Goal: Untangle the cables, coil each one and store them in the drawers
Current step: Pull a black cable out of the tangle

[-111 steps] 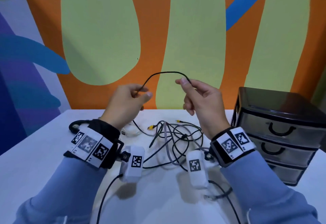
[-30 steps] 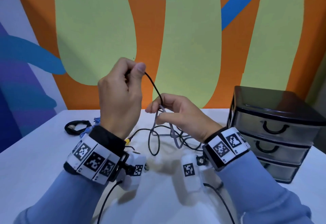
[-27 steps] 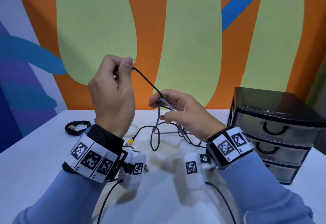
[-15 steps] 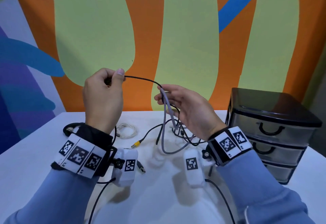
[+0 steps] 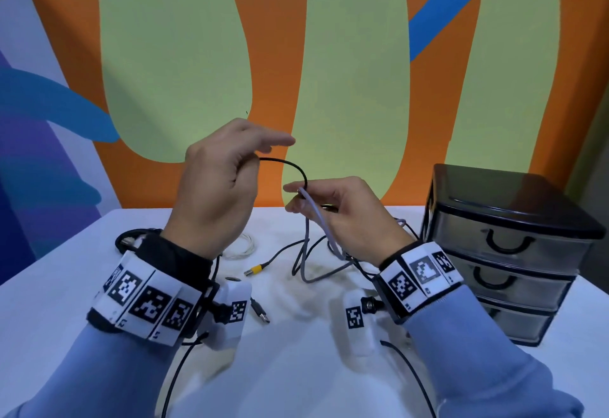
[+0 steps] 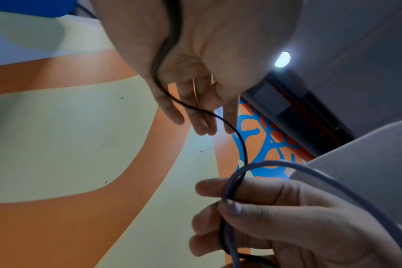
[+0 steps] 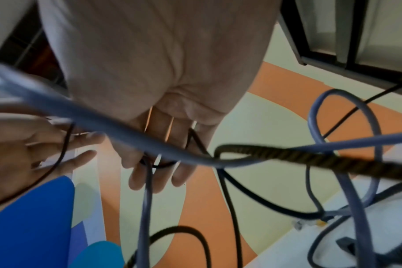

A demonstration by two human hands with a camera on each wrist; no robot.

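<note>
My left hand (image 5: 260, 158) is raised over the table and grips a thin black cable (image 5: 290, 164), index finger pointing right. That cable arcs a short way to my right hand (image 5: 295, 194), which pinches it together with a thicker grey cable (image 5: 307, 236). In the left wrist view the black cable (image 6: 239, 137) runs out of my left palm to the right hand (image 6: 220, 197). The grey cable (image 6: 310, 172) loops over its thumb. From the right hand (image 7: 154, 175) the grey cable (image 7: 126, 132) hangs into a tangle with a dark braided cable (image 7: 310, 156).
A black three-drawer unit (image 5: 501, 216) stands at the right, all drawers closed. On the white table (image 5: 66, 285) lie a yellow-tipped plug (image 5: 255, 269), a USB plug (image 5: 262, 314), a white coil (image 5: 244, 246) and a black coil (image 5: 128, 239). A painted wall is behind.
My left hand moved right towards the right hand, so the black span between them is shorter and more arched. Its index finger straightened. The right hand dropped slightly.
</note>
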